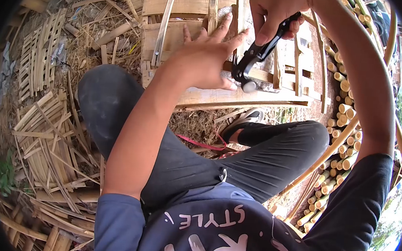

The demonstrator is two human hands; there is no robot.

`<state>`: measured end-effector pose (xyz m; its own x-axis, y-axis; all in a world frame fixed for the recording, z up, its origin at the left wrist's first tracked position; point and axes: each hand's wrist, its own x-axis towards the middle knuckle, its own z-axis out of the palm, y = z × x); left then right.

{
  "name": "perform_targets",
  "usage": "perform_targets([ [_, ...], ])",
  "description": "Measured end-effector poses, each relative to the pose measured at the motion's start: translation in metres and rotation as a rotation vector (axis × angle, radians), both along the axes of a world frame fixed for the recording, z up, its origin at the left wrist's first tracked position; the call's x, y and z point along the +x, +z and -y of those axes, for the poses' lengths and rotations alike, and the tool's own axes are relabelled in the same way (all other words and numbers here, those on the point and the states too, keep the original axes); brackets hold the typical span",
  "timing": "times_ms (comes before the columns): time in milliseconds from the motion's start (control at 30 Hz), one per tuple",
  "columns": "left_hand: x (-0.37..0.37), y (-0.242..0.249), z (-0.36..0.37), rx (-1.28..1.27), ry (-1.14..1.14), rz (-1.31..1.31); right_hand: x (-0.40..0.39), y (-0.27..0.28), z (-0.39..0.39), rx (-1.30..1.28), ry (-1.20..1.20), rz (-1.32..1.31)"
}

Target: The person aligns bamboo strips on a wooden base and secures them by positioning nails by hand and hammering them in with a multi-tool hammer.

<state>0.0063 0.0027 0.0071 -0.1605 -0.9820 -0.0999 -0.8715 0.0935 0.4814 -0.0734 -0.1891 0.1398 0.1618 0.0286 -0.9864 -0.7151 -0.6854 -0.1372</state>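
Spread over the wooden slats and the low wooden bench [203, 97] is my left hand [212, 55], its fingers apart and nothing gripped in it. My right hand [279, 17] is wrapped round the handle of a black hammer-like tool [265, 50]. The tool's head, with a round pale face, is low beside my left thumb, over a crosswise strip. Several narrow upright bamboo strips [166, 24] lie across the boards near both hands.
Cut bamboo poles [347, 119] are stacked at the right. Woven bamboo pieces [40, 54] and loose split strips [46, 145] lie on the straw-covered ground at the left. My bent knees flank the near side of the bench.
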Motion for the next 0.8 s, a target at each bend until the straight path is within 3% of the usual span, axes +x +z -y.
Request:
perform_targets([
  [100,0.001,0.003,0.002,0.041,0.001,-0.054,-0.001,-0.003,0.011,0.002,-0.095,0.001],
  [233,0.000,-0.002,0.001,0.011,-0.009,-0.028,-0.013,0.000,0.007,0.304,-0.166,-0.028],
  [433,-0.002,-0.008,0.005,0.004,-0.016,0.005,-0.020,0.003,0.018,0.093,-0.043,-0.088],
  [800,0.000,-0.005,0.003,-0.025,-0.024,-0.007,-0.009,-0.020,0.030,0.298,-0.026,-0.135],
])
